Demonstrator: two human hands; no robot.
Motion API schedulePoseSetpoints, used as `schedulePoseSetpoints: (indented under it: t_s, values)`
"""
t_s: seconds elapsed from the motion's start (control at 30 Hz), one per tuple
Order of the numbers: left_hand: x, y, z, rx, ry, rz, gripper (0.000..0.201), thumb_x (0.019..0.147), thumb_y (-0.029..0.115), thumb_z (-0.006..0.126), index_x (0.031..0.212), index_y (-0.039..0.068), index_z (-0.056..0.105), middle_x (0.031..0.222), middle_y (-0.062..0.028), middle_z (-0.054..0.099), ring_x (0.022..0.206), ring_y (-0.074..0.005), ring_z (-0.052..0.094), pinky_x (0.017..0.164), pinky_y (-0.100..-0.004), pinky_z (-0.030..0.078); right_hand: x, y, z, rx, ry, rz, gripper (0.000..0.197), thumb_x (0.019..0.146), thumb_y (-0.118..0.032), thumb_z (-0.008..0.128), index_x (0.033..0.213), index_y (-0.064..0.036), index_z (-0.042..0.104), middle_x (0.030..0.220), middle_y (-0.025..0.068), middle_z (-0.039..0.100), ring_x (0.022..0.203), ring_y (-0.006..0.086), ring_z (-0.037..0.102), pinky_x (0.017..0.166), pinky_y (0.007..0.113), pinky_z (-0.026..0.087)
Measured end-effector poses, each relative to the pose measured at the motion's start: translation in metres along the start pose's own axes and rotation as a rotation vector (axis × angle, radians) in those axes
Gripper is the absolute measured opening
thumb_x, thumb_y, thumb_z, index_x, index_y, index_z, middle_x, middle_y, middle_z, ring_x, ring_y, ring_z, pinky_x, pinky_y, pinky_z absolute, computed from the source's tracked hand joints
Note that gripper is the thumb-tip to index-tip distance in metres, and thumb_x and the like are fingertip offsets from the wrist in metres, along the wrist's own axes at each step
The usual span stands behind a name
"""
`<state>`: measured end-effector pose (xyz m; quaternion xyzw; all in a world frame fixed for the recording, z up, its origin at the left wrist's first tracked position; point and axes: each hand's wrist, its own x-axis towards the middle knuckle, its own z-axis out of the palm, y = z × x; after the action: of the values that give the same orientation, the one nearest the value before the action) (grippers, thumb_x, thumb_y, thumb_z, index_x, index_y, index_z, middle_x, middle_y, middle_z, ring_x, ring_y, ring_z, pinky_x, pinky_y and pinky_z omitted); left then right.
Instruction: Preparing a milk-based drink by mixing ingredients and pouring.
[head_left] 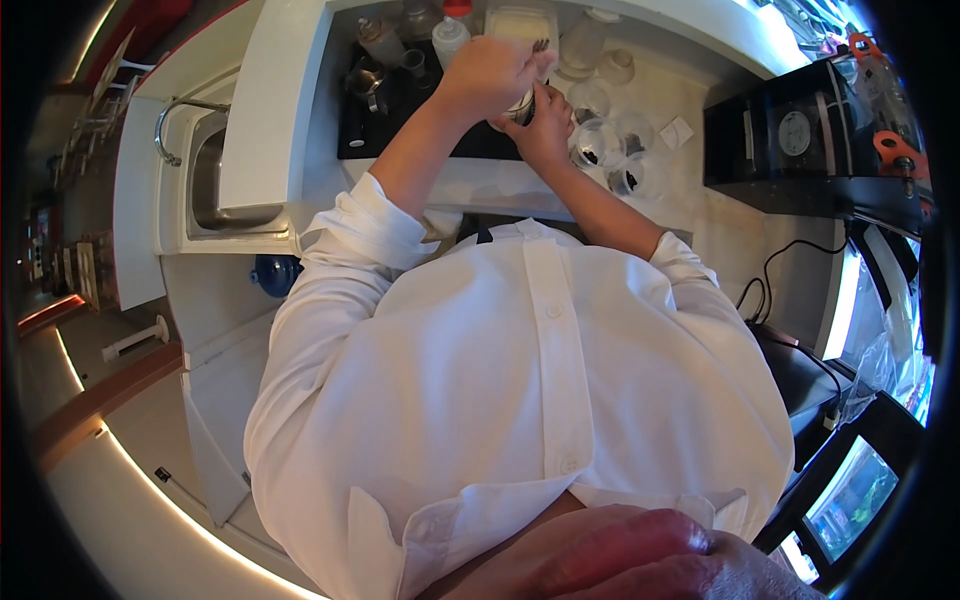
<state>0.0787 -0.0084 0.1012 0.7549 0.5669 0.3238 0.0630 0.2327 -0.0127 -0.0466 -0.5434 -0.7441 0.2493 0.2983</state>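
Right hand (547,125) curled round a cup (520,104) over the black mat (440,135), presumably to steady it; left hand (490,75) directly above, its grip unclear; at least 3 clear cups (602,143) rightward, apparently for easy reach.

My shirt (450,340) is matt woven cloth, softly creased; my held container (521,103) looks smooth and see-through, plastic or glass, can't tell. Clear cups (592,143): thin glossy plastic by the look; squeeze bottle (449,42): smooth plastic. Sink basin (210,172): satin metal, tap (159,135) and pitcher (369,84): shiny metal, black appliance (775,140): glossy.
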Motion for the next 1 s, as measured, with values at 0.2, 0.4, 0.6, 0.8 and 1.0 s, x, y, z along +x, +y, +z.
schedulePoseSetpoints:
  t_s: [0.2,0.4,0.6,0.8,1.0]
  values:
    - [-0.003,-0.004,-0.009,0.072,-0.073,-0.101,0.035,0.109,0.039,0.065,0.104,0.009,0.081,0.087,-0.0148,0.077,0.086,-0.0393,0.076,0.075,-0.0498,0.058,-0.002,0.000,0.001,-0.008,-0.028,0.003,0.107,0.075,-0.053,0.101,0.164,-0.0218,0.051,0.157,0.0190,0.052,0.149,0.0444,0.044,0.120,0.064,0.035]
    - [-0.008,-0.011,-0.004,0.061,0.058,0.032,0.036,0.108,0.040,0.067,0.103,0.007,0.080,0.084,-0.0167,0.076,0.082,-0.0403,0.075,0.072,-0.0509,0.057,-0.002,0.000,0.003,-0.004,-0.027,0.000,0.107,0.075,-0.053,0.100,0.164,-0.0223,0.051,0.157,0.0188,0.053,0.149,0.0444,0.044,0.119,0.064,0.036]
    - [-0.001,-0.008,-0.012,-0.013,-0.080,-0.012,0.032,0.108,0.037,0.068,0.110,0.009,0.082,0.088,-0.0175,0.077,0.083,-0.0398,0.075,0.073,-0.0490,0.057,0.000,-0.002,-0.001,0.007,-0.035,0.015,0.106,0.075,-0.051,0.101,0.164,-0.0226,0.051,0.157,0.0180,0.054,0.149,0.0440,0.044,0.119,0.064,0.037]
    - [-0.002,-0.003,-0.017,0.030,-0.101,-0.013,0.031,0.109,0.035,0.068,0.109,0.007,0.082,0.089,-0.0185,0.077,0.084,-0.0410,0.074,0.074,-0.0489,0.057,0.001,-0.003,-0.005,-0.020,-0.040,0.020,0.105,0.075,-0.050,0.101,0.164,-0.0231,0.052,0.157,0.0177,0.054,0.148,0.0435,0.045,0.118,0.063,0.037]
    - [-0.006,-0.006,-0.011,0.010,-0.058,0.028,0.030,0.108,0.034,0.068,0.107,0.007,0.081,0.087,-0.0195,0.076,0.083,-0.0423,0.074,0.074,-0.0496,0.057,-0.001,-0.004,-0.004,-0.023,-0.054,0.029,0.105,0.074,-0.052,0.101,0.163,-0.0230,0.053,0.158,0.0176,0.054,0.149,0.0430,0.045,0.118,0.063,0.038]
